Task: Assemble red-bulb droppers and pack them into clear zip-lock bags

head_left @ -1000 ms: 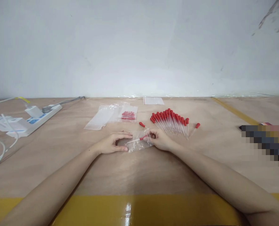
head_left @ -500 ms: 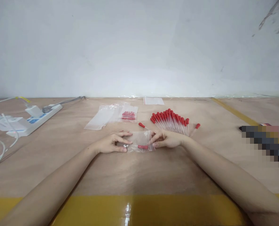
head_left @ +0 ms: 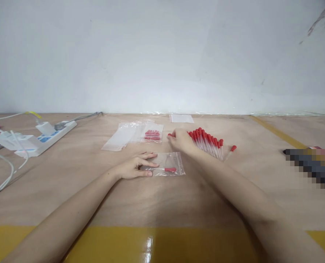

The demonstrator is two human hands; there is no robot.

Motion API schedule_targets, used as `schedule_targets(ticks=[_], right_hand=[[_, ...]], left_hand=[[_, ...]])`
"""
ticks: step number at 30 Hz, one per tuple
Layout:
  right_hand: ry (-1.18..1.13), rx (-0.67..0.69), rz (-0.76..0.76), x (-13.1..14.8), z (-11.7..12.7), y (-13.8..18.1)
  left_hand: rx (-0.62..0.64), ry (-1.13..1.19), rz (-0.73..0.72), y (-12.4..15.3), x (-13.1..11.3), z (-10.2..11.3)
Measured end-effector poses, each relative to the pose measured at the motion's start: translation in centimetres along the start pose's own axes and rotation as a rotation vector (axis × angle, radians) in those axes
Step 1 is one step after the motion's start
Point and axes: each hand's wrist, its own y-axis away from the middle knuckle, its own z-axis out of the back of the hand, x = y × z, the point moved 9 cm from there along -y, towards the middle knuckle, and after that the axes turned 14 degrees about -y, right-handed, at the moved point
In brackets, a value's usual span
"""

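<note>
A clear zip bag point(head_left: 176, 160) lies flat on the table with one red-bulbed dropper point(head_left: 170, 170) inside it. My left hand point(head_left: 136, 166) rests on the bag's left end, its fingers spread and stretched out. Beyond the bag, my right hand point(head_left: 183, 140) is closed in a pinch on another dropper point(head_left: 171, 135). Only that dropper's red bulb shows; its tube is hidden behind the hand. Just right of this hand fans out a row of several red-bulbed droppers point(head_left: 206, 140), partly covered by it. A single dropper point(head_left: 233, 148) lies apart at the right.
Further back lie flat clear bags point(head_left: 120, 137), a bag with red bulbs in it point(head_left: 152, 135), and a small white packet point(head_left: 181, 118). A white power strip point(head_left: 55, 137) with plugs and cables occupies the left. A blurred dark object point(head_left: 310, 168) is at the right.
My right hand has left the zip bag's right end and moved up and away to the loose dropper, now pinching its bulb. My left hand stays on the bag.
</note>
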Motion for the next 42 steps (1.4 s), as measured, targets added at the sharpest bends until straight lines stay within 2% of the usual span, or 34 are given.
schedule_targets(ticks=[2,4,5,7,11,16,20,23,27,29,32,34,37,42], right_hand=[[-0.220,-0.195,0.121,-0.2,3.9,0.6],[-0.400,-0.396,0.143,-2.0,7.6,2.0],[-0.463,-0.446,0.113,-3.1,8.7,2.7],[-0.563,-0.446,0.048,-5.1,9.2,3.8],[-0.682,-0.408,-0.019,-7.3,7.6,5.1],[-0.799,-0.388,-0.103,-8.3,5.3,4.9],[-1.119,-0.307,-0.312,-9.0,2.9,5.8],[-1.276,-0.173,-0.443,-8.4,1.4,7.2],[-1.252,0.046,-0.488,-7.0,0.5,8.3],[-1.273,0.026,-0.478,-7.0,0.7,8.1],[-1.376,-0.085,-0.476,-7.4,1.0,7.7],[-1.421,-0.077,-0.503,-7.4,0.5,7.8],[-1.415,0.069,-0.507,-6.5,-0.8,8.3],[-1.255,0.308,-0.496,-5.5,-2.4,8.8]], left_hand=[[-0.033,-0.012,0.002,-0.1,-0.1,0.1],[-0.067,-0.026,-0.002,-0.2,-0.3,0.2],[-0.081,-0.035,-0.006,-0.3,-0.4,0.3],[-0.100,-0.056,-0.012,-0.5,-0.6,0.3],[-0.108,-0.071,-0.013,-0.7,-0.8,0.3],[-0.120,-0.069,-0.004,-0.7,-0.9,0.7],[-0.138,-0.071,0.026,-0.6,-0.9,1.1],[-0.135,-0.065,0.033,-0.6,-1.0,1.0],[-0.146,-0.052,0.022,-0.6,-1.0,1.1],[-0.142,-0.052,0.020,-0.6,-0.9,1.1],[-0.131,-0.051,0.018,-0.6,-1.0,1.1],[-0.133,-0.046,0.016,-0.7,-1.1,1.1],[-0.141,-0.041,0.011,-0.7,-1.2,1.2],[-0.132,-0.055,0.009,-0.7,-1.1,1.1]])
